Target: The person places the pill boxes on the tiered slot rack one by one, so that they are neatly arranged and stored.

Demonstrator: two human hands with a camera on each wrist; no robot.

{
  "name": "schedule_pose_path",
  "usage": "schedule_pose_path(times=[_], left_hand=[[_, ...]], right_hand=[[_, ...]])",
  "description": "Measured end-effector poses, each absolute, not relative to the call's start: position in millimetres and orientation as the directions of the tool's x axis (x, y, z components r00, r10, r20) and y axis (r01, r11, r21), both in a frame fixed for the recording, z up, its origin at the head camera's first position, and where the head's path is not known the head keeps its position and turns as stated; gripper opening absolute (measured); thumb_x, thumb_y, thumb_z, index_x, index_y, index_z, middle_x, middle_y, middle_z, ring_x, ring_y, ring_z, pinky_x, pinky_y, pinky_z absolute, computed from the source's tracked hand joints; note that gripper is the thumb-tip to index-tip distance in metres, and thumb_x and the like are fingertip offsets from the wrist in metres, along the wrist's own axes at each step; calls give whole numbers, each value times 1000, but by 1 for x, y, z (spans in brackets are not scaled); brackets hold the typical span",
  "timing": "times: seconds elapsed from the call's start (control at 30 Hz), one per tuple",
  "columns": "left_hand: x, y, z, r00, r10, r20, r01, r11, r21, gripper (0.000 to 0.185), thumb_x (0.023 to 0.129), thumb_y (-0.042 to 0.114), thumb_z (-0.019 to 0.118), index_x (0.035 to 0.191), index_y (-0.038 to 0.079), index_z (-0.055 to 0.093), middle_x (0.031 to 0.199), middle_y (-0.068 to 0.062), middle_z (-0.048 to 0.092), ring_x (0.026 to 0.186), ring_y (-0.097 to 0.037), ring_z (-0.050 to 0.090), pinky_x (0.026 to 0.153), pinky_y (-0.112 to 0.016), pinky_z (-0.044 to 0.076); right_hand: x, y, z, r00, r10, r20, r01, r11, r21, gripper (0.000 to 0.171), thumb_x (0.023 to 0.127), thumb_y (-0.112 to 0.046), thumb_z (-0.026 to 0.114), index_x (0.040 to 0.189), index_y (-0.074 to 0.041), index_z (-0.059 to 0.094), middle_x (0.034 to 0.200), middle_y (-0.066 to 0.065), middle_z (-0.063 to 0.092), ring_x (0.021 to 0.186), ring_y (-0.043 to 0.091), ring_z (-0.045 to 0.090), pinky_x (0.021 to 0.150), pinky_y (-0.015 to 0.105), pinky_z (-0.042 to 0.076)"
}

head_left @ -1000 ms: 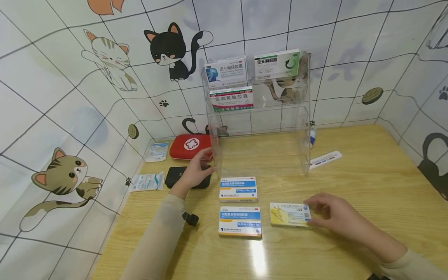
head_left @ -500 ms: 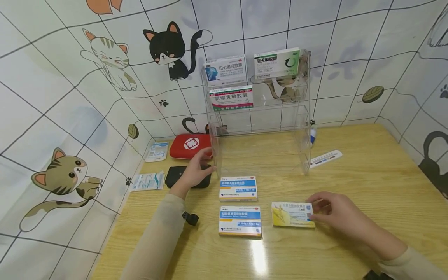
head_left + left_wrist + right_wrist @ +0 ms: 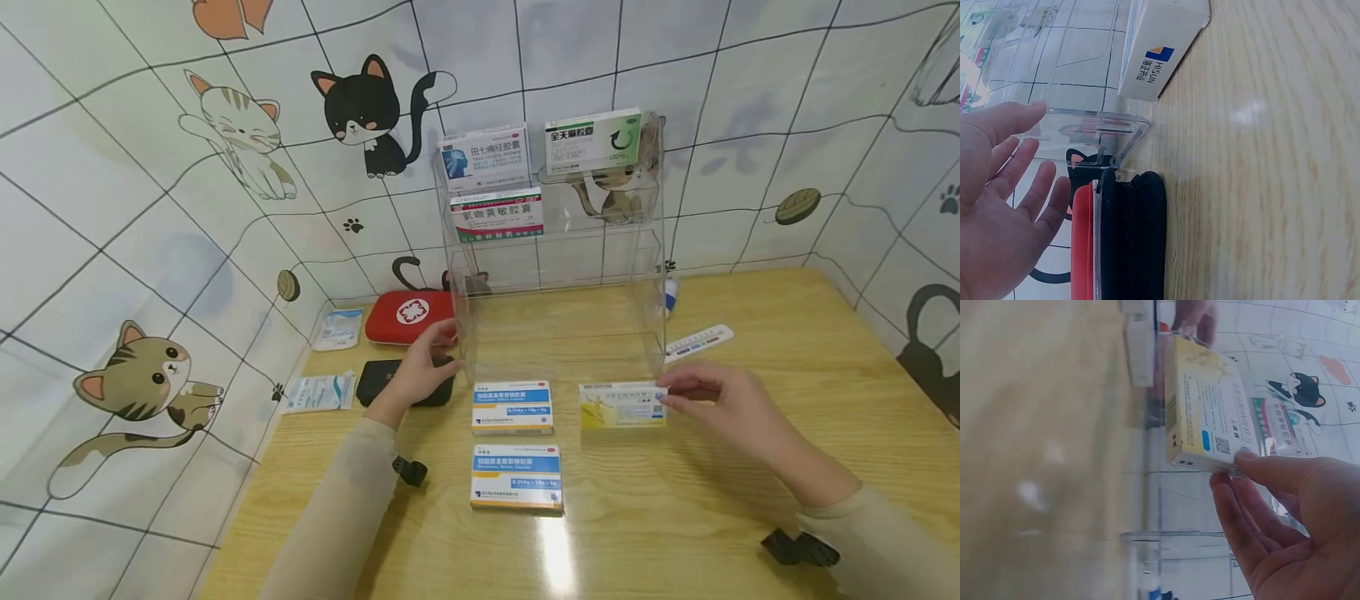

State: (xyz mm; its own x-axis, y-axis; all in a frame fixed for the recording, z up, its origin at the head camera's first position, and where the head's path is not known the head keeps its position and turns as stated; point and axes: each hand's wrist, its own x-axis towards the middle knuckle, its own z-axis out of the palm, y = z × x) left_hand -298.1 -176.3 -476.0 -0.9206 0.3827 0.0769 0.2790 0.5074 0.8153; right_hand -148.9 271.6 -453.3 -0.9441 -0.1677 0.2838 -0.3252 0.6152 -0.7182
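My right hand (image 3: 669,392) pinches the right end of a yellow medicine box (image 3: 621,405) and holds it just off the wooden table, in front of the clear acrylic shelf (image 3: 558,235). In the right wrist view, thumb and fingers (image 3: 1230,487) clamp the yellow box (image 3: 1207,419) at its end. My left hand (image 3: 437,354) rests with straight fingers against the shelf's left front corner; the left wrist view shows this hand (image 3: 1016,162) spread beside the clear corner (image 3: 1104,128). Two blue and white boxes (image 3: 512,407) (image 3: 516,477) lie flat between my hands.
Three medicine boxes (image 3: 483,156) (image 3: 592,139) (image 3: 497,214) stand on the shelf's upper tiers. A red first-aid case (image 3: 408,314), a black pouch (image 3: 378,381) and white sachets (image 3: 318,392) lie at the left. A thermometer strip (image 3: 697,342) lies right of the shelf.
My right hand has lifted the yellow box from the table and carried it away from me, towards the shelf front. The left hand has stayed at the shelf corner.
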Motion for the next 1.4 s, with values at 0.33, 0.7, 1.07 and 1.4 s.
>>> schedule_pose_path(times=[0.33,0.7,1.07,1.4], left_hand=[[-297,-176,-477,-926,373,62,266,528,807,71,93,10,77,153,24,43,139,-17,58,125,-42,60,110,-52,51],[-299,-178,-473,-920,382,81,291,531,796,71,92,11,77,153,22,43,137,-19,58,125,-43,60,110,-52,51],[-301,-175,-475,-917,390,89,301,526,796,71,92,11,78,152,23,44,135,-16,59,124,-41,61,109,-52,52],[-300,-175,-473,-923,378,69,286,557,780,71,92,14,78,153,23,43,134,-13,59,121,-38,62,108,-49,52]], right_hand=[[-197,267,-407,-924,-33,381,-315,630,-710,16,93,-19,79,108,-17,77,106,8,78,84,-16,65,67,9,53],[-253,260,-336,-838,28,546,-414,619,-667,19,95,-21,76,111,-12,77,109,4,75,86,-14,65,76,4,51],[-301,258,-290,-782,143,607,-431,580,-691,23,95,-22,75,116,-12,77,107,-12,71,93,-8,66,88,10,53],[-337,262,-293,-721,134,679,-472,622,-625,21,96,-17,74,114,-9,77,114,-2,71,94,-8,63,92,12,53]])
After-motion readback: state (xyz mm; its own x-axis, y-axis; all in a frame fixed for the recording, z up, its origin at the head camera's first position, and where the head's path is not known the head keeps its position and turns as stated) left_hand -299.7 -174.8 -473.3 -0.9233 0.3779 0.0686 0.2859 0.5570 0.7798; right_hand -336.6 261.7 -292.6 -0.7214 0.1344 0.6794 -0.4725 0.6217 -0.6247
